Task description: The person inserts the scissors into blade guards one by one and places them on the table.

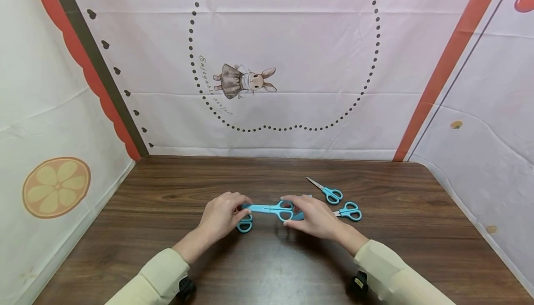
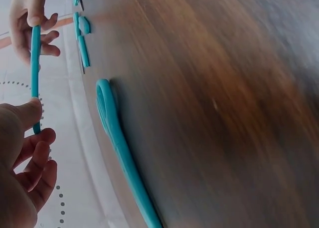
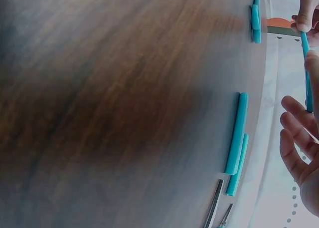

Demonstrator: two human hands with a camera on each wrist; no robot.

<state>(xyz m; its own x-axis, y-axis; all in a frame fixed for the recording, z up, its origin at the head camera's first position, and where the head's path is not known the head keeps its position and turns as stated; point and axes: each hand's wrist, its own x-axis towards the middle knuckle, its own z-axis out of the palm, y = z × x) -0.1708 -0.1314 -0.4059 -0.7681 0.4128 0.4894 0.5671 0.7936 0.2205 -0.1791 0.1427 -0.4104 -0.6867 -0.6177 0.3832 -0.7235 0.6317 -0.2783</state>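
Both hands hold one pair of light-blue scissors (image 1: 271,209) level above the table, its blades covered by a blue sheath. My left hand (image 1: 221,213) pinches the sheath's tip between thumb and forefinger, its other fingers loosely bent. At the other end my right hand (image 1: 318,218) pinches the finger loops. Below the left hand, another pair of sheathed scissors (image 2: 127,158) lies on the table; in the head view its handle shows, the rest behind the hand. Near the right hand lie loose blue sheaths (image 3: 237,138), partly hidden by that hand in the head view.
To the right on the brown wooden table (image 1: 175,180) lie bare-bladed scissors (image 1: 332,196) and a second such pair of scissors (image 1: 350,212), its blades partly behind the right hand. A printed white cloth (image 1: 292,54) hangs behind the table and along both sides.
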